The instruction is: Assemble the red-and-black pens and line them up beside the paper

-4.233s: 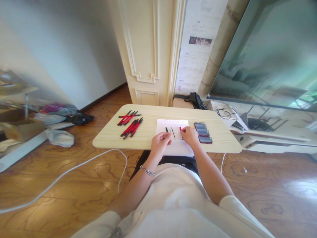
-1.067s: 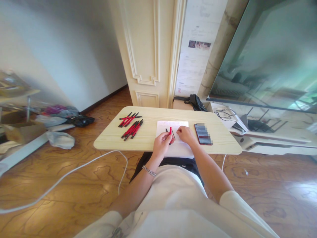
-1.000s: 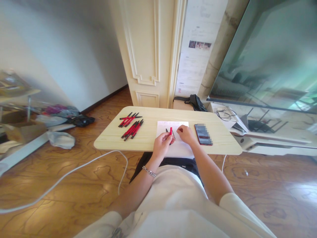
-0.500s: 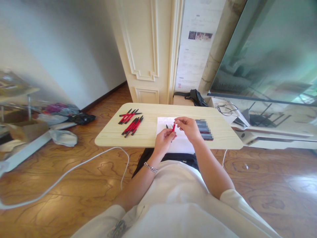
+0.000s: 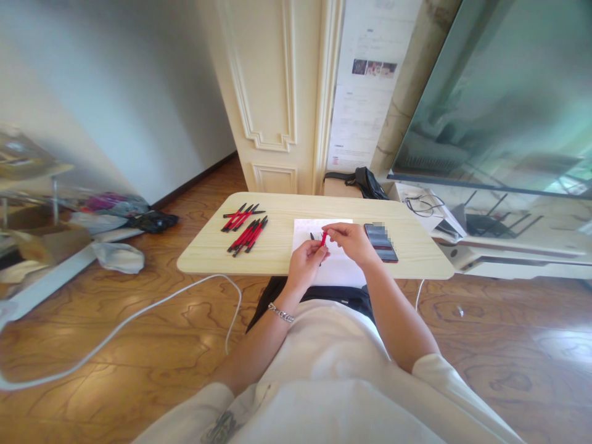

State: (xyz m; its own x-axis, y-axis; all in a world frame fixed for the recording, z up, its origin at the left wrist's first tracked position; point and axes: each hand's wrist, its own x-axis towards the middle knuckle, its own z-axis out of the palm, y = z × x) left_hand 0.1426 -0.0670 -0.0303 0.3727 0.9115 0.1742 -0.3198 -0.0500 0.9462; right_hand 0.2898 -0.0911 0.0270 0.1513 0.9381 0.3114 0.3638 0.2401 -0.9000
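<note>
My left hand (image 5: 305, 261) is closed around a short red pen barrel (image 5: 323, 238), held upright over a white sheet of paper (image 5: 340, 272). My right hand (image 5: 355, 243) pinches at the barrel's upper end; any small part between those fingertips is too small to make out. Small dark pen parts (image 5: 312, 236) lie on the paper just behind my left hand, partly covered by it. Off to the left are two groups of red and black pens, a nearer bunch (image 5: 248, 236) and a farther one (image 5: 240, 217).
A dark phone (image 5: 382, 243), partly pixelated, lies right of the paper on the pale wooden table (image 5: 272, 262). Behind the table is a black bag (image 5: 367, 184). A white cable (image 5: 139, 320) runs over the floor at left.
My right hand has come down slightly, bringing its fingertips from just above the red barrel onto its top end. My left hand stays nearly still.
</note>
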